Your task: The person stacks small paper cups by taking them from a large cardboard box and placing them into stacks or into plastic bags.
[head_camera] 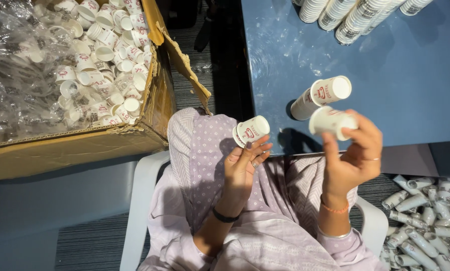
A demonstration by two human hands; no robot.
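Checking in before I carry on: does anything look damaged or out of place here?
Yes. The cardboard box of loose paper cups has a torn, ragged flap hanging outward. More cup stacks lie scattered on the floor at right.

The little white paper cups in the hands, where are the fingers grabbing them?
The left hand pinches one small white paper cup with a red print by its side wall, near the rim. The right hand grips another small white paper cup around its side.

Your cups: white, red print | table: blue | your dress: lilac, dotted | box: brown | chair: white
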